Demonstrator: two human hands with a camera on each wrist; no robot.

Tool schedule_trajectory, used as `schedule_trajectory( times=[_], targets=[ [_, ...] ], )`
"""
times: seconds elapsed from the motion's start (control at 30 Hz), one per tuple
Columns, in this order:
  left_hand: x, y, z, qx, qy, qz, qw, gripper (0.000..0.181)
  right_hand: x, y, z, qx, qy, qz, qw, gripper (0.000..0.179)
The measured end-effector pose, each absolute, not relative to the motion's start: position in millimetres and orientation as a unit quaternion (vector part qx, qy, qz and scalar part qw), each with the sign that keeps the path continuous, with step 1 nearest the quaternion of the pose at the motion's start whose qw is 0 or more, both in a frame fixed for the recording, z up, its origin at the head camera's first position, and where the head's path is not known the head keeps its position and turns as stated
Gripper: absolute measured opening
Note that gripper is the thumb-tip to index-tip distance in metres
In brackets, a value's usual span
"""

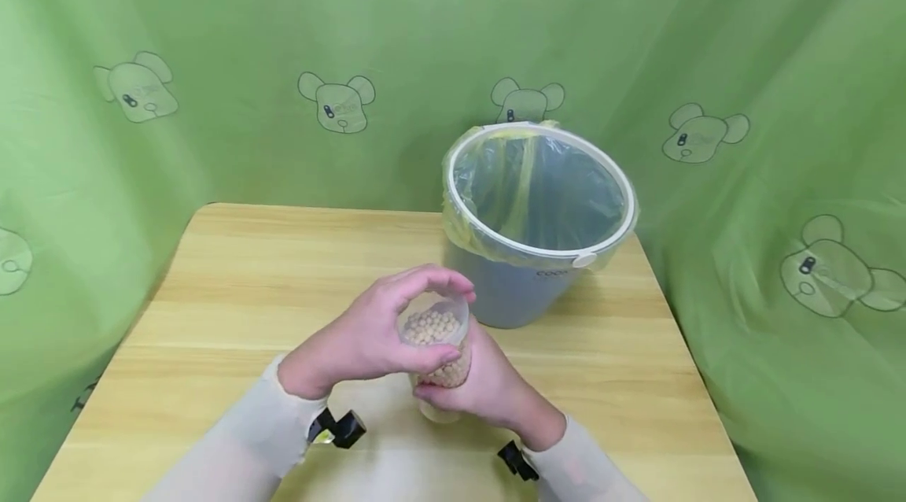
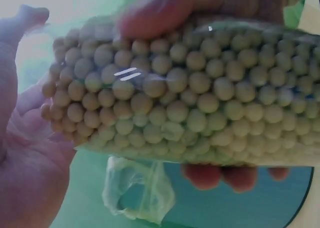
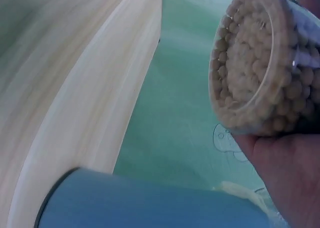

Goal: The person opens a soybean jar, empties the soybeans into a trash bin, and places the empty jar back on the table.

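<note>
A clear jar [image 1: 458, 364] full of small round beige pellets [image 1: 430, 326] is held up above the table, its top end toward me. My right hand [image 1: 488, 384] grips the jar's body from the right, thumb across the near side. Up at the jar's rim, my left hand [image 1: 375, 329] curves round it, thumb in front and fingers behind. In the left wrist view the pellets fill the jar along its length, and the right hand's fingertips [image 2: 240, 178] show below it. The right wrist view shows the jar's round base [image 3: 250, 58], packed with pellets.
Just beyond the hands stands a blue-grey trash bin [image 1: 506, 293], with a white ring [image 1: 453, 199] and a yellowish bag [image 1: 463, 230] lining it. The wood-grain table [image 1: 283, 266] reaches back to a green curtain [image 1: 410, 14] with bear-head prints.
</note>
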State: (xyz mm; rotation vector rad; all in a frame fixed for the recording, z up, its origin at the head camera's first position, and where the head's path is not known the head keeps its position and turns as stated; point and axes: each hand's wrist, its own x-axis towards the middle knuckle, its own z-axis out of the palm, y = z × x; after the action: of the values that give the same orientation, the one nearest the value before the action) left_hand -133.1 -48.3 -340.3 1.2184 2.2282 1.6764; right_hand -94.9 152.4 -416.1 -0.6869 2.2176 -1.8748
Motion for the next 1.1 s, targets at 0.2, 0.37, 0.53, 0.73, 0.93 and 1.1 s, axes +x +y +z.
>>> schedule_trajectory(
  times=[0.2, 0.37, 0.53, 0.73, 0.93, 1.1],
  targets=[
    [-128, -23, -345, 0.281, 0.801, 0.529, -0.012, 0.066, -97, 153, -418, -0.133, 0.825, -0.548, -0.035, 0.098],
    [-124, -26, -338, 0.271, 0.808, 0.523, 0.039, 0.083, -98, 164, -414, -0.113, 0.838, -0.533, -0.029, 0.094],
    [-127, -50, -328, 0.343, 0.781, 0.517, 0.079, 0.093, -94, 184, -400, -0.143, 0.821, -0.552, 0.019, 0.100],
    [-131, -52, -331, 0.360, 0.784, 0.503, 0.045, 0.082, -93, 178, -392, -0.185, 0.831, -0.524, 0.030, 0.099],
    [-136, -41, -342, 0.330, 0.840, 0.431, 0.003, 0.074, -104, 170, -403, -0.185, 0.862, -0.473, 0.002, 0.096],
    [-137, -53, -346, 0.370, 0.855, 0.361, 0.035, 0.082, -106, 177, -415, -0.174, 0.886, -0.428, -0.019, 0.095]
  ],
)
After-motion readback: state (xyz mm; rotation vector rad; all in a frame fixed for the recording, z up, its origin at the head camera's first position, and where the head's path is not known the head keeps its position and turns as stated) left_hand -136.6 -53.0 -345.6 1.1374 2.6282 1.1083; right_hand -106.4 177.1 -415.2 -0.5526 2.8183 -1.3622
